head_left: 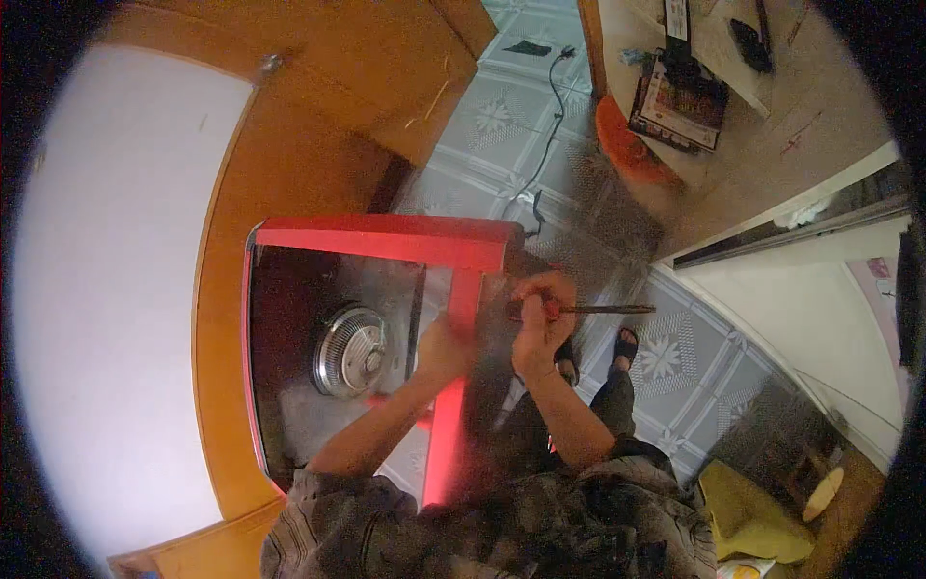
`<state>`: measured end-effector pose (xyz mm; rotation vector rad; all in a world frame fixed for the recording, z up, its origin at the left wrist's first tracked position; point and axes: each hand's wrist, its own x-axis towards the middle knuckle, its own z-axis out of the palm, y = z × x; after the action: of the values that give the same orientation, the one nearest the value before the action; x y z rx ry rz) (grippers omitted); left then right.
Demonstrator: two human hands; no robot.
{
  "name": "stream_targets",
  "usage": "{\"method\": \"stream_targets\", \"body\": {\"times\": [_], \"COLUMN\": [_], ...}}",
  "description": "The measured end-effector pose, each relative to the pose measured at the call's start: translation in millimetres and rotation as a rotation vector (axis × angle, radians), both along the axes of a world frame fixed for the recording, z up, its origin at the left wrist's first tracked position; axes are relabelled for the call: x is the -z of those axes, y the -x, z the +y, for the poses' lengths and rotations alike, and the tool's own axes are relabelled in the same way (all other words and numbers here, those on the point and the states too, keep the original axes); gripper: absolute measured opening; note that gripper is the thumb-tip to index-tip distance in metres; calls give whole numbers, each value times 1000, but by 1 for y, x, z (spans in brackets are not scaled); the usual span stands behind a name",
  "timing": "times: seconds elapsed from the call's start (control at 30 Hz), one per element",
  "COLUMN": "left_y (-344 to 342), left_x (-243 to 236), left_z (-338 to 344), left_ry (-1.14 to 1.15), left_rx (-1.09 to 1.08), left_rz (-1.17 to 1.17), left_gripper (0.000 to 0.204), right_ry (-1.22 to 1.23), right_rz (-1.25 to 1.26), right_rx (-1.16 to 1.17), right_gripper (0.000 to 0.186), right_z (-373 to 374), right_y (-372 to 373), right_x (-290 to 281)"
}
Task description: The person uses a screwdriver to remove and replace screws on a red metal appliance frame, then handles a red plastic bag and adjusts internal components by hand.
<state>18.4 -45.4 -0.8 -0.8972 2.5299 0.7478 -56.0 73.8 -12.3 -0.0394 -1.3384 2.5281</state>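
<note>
My right hand is closed around a screwdriver with a red handle, its dark shaft pointing right. My left hand is on the inner side of the red frame of an upright appliance; its fingers are blurred and partly hidden. Inside the frame is a dark panel with a round silver slotted fitting on it. A grey surface lies beside the frame, under and between my hands.
An orange wooden door with a white panel is at left. A cable lies on the tiled floor. A wooden unit with dark items stands at upper right. My sandalled foot shows below; yellow cloth is at lower right.
</note>
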Motion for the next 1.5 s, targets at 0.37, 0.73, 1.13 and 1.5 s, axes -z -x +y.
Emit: {"method": "stream_targets", "body": {"times": [0.37,0.73,1.13,1.5], "left_y": [4,15,7,5], "left_x": [7,-21,-23,-6], "left_z": [2,16,37,47], "left_ry": [62,-67,250,435], "left_rx": [-13,-24,-185,-192], "left_rz": [47,73,107,245], "left_gripper": [54,42,44,37], "right_ry": [-180,148,-1256,-1489], "right_rz": [91,29,254,298], "right_rx": [-131,-152,-900,-1115], "right_gripper": [15,13,36,40], "right_z": [-15,-18,177,154], "right_y": [-13,0,9,47], "right_x": [28,63,8,9]}}
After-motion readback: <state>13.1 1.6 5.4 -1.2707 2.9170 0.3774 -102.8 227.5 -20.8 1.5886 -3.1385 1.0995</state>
